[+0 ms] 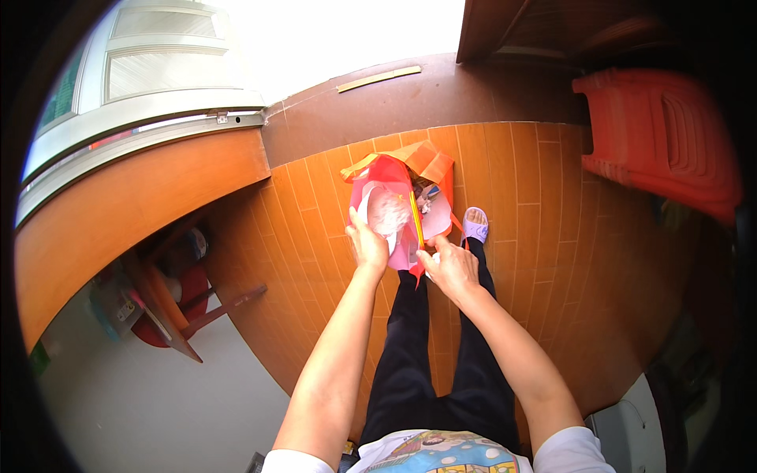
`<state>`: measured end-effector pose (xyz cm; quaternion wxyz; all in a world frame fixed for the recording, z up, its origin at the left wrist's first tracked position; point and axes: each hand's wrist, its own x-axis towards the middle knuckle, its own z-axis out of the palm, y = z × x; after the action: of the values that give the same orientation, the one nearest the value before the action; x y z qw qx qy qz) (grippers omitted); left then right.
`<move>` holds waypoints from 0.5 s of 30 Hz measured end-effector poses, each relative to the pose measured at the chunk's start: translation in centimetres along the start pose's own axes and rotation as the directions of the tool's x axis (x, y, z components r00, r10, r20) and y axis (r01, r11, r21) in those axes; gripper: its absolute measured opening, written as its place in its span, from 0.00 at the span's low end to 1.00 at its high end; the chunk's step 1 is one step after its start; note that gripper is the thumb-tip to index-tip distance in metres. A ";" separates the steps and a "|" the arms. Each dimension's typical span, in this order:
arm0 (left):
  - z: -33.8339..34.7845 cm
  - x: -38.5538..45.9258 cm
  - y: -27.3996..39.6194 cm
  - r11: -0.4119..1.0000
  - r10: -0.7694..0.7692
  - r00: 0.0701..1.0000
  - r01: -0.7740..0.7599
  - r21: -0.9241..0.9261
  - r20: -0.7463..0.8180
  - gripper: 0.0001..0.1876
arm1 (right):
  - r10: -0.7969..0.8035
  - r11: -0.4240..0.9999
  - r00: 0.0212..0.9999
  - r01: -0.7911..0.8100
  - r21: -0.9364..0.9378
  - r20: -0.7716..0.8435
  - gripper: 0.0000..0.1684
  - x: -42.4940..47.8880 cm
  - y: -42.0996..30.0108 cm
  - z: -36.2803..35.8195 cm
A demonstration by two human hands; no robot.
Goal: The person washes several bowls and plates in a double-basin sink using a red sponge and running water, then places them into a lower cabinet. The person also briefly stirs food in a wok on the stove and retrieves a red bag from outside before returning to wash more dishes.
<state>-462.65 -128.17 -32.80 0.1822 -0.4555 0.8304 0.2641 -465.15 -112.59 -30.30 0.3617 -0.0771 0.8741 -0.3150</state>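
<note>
A pink bag [402, 251] with an orange and yellow rim stands open in front of me, above the wood-look floor. Inside its left part lies a whitish-pink, crumpled or fluffy item [387, 210] that I cannot name. My left hand [368, 242] grips the bag's left edge together with white material beside that item. The fingers of my right hand [452, 263] pinch the near end of the bag's yellow-edged rim [417, 222]. In the right part small mixed items [426, 198] show, with an orange flap [434, 165] folded over behind them.
Stacked red plastic stools [662, 136] stand at the right. A wooden strip [378, 78] lies on the brown threshold [426, 97] ahead. An orange wooden panel [148, 201] and a white-framed door or window [165, 71] are at the left. My foot in a lilac slipper [475, 227] is beside the bag.
</note>
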 end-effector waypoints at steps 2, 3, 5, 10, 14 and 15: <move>-0.1 0.0 -0.6 0.998 0.051 0.999 -0.052 -0.036 -0.015 0.33 | 0.001 0.987 0.995 0.014 0.158 -0.096 0.14 -0.8 -1.7 -1.4; -0.1 0.0 -1.1 0.996 0.081 0.997 -0.081 -0.035 -0.008 0.32 | 0.004 0.972 0.989 0.030 0.233 -0.145 0.13 -1.2 -2.4 -1.7; 0.2 0.4 -2.6 0.990 0.139 0.990 -0.138 -0.033 0.011 0.32 | -0.097 0.867 0.977 0.176 0.466 -0.188 0.10 -2.0 -3.7 -0.7; -0.6 1.1 -3.3 0.782 0.059 0.927 0.187 -0.595 0.369 0.35 | -0.136 0.870 0.965 0.225 0.440 -0.225 0.16 -0.2 -4.4 4.7; -1.6 1.0 -3.3 0.749 0.030 0.873 0.303 -0.590 0.486 0.37 | -0.031 0.949 0.937 0.137 0.285 -0.348 0.15 3.6 -4.3 7.0; -1.7 1.0 -3.7 0.743 0.049 0.865 0.302 -0.597 0.500 0.37 | 0.024 0.902 0.973 0.078 0.424 -0.229 0.15 4.6 -4.3 7.6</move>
<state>-460.13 -131.51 -33.05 0.2302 -0.4661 0.5764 0.6305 -463.72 -121.39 -34.44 0.2623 0.0293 0.8175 -0.5118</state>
